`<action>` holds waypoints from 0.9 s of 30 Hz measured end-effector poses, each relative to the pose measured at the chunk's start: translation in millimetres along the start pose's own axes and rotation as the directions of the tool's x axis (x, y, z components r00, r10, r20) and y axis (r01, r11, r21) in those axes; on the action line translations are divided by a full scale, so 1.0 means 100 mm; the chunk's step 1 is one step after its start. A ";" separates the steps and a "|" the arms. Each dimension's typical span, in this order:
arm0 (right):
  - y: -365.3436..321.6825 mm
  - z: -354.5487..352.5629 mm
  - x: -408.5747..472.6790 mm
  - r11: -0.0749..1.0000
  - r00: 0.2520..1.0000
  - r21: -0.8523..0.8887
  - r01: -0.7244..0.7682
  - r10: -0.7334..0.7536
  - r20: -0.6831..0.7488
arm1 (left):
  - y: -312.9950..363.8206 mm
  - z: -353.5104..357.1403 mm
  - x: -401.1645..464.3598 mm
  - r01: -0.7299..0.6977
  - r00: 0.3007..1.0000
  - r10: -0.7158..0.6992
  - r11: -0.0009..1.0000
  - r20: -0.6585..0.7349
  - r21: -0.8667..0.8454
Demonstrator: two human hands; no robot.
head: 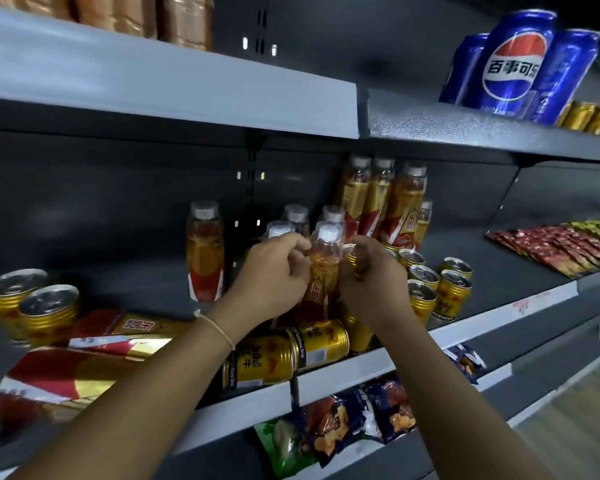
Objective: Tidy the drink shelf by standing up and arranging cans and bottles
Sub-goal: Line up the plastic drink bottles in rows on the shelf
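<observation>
Head view: both hands, left hand (274,271) and right hand (368,275), grip an upright bottle (323,268) mid-shelf (499,308), standing it among others; next, probably right the fallen cans (284,355) in front.

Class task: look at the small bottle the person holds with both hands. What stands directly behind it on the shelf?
Behind the held bottle stand more clear-capped small bottles; further back right, taller bottles. Their lower halves are hidden by the left hand and right hand.
</observation>
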State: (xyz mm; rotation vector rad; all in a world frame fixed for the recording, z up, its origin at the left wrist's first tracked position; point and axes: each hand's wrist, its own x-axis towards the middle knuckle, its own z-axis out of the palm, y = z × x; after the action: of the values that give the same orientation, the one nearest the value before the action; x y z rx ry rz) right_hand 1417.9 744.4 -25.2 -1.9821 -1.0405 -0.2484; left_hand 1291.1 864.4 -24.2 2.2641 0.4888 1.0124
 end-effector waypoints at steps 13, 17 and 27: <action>0.97 -0.51 0.87 1.000 1.000 0.016 -0.020 0.021 -0.022 | 0.54 1.04 0.82 0.091 0.995 -0.085 0.988 0.053 -0.126; 1.40 -0.60 1.24 0.995 0.997 0.074 -0.065 0.068 -0.031 | 0.56 1.45 1.19 0.237 0.951 -0.223 0.970 0.216 -0.044; 1.90 -0.51 2.07 0.992 0.980 0.065 -0.107 0.094 0.176 | 0.58 2.06 1.69 0.429 0.891 -0.417 0.903 0.179 -0.034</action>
State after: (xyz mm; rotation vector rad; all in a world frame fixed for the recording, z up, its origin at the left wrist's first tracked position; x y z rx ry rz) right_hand 1701.3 771.5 -0.7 -2.0091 -1.0385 0.0179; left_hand 1562.1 836.2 -3.3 2.0297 0.8149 0.6011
